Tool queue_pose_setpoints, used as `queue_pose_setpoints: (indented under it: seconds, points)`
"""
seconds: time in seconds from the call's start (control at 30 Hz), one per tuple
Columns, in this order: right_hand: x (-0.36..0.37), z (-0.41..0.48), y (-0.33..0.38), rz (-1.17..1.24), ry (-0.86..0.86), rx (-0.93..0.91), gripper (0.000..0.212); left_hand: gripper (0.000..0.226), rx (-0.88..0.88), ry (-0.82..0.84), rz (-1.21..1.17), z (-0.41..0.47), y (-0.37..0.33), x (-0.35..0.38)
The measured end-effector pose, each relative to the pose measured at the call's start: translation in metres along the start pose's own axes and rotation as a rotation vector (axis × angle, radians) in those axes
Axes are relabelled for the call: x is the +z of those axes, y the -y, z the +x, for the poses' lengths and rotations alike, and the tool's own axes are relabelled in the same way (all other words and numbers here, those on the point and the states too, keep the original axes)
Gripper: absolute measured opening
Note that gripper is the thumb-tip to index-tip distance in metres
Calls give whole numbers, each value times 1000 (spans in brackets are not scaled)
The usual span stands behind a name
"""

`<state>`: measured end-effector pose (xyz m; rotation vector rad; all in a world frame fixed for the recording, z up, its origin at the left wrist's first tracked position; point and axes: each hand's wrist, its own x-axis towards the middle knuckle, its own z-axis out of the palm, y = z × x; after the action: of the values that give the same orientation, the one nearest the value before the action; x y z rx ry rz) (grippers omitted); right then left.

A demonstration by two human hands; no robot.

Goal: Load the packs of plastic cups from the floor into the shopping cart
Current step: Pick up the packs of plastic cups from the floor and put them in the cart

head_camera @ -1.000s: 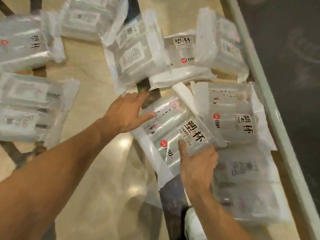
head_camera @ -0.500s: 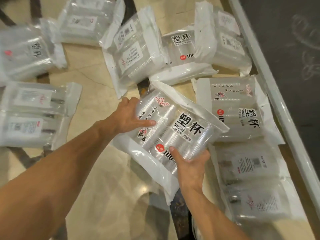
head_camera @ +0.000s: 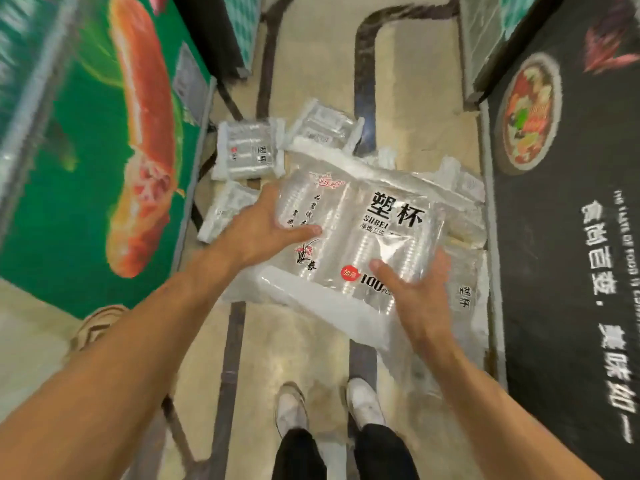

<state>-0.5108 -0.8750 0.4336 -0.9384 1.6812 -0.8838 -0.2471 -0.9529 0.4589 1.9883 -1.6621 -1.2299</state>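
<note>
Held mid-frame above the floor: pack of plastic cups [head_camera: 360,233], printed face up, long axis running upper left to lower right. Left hand [head_camera: 266,230] gripping its left edge, right hand [head_camera: 412,292] clasping the lower right corner. Other packs [head_camera: 247,150] lying beyond

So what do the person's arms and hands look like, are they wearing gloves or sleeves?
No gloves and no sleeves in view. The left hand and right hand are bare, and both forearms are bare as far as the picture shows. No watch, ring or bracelet can be seen. Lower down, the person wears dark trousers and white shoes.
</note>
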Motion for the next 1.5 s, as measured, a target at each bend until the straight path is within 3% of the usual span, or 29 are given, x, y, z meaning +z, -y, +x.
queue_pose_setpoints:
  seconds: [0.3,0.5,0.6,0.77,0.87,1.0,1.1,1.13,1.17,1.27,1.37,1.5]
  points:
    - [24,-130,263,-171,489,-221,73,119,-298,-451,-200,-273,-73,-187]
    - [87,-255,347,-311,896,-409,67,139,-500,-777,-370,-483,-75,-230]
    - [127,-339,357,-398,1088,-509,70,120,-637,-972,-399,-594,-63,-224]
    - [170,-521,326,-453,1443,-580,78,113,-865,-1234,-476,-790,-42,-171]
    - [180,-644,291,-499,1671,-619,99,109,-1055,-1366,-563,-907,-37,-114]
    - [168,-813,223,-613,1964,-685,72,105,-1304,-1509,-645,-1056,-34,-20]
    - [147,-929,166,-693,2111,-709,77,112,-1450,-1616,-720,-1152,-38,51]
    - [140,-967,144,-745,2186,-681,69,116,-1486,-1664,-750,-1184,-41,75]
    - [129,-1003,126,-757,2255,-703,65,117,-1520,-1710,-777,-1212,-43,98]
    - [106,-1093,67,-786,2400,-733,99,112,-1623,-1797,-835,-1283,-47,156]
    - [82,-1165,22,-769,2522,-682,97,112,-1708,-1841,-881,-1335,-46,200]
    - [72,-1248,-25,-943,2585,-689,94,112,-1756,-1918,-968,-1392,-22,242]
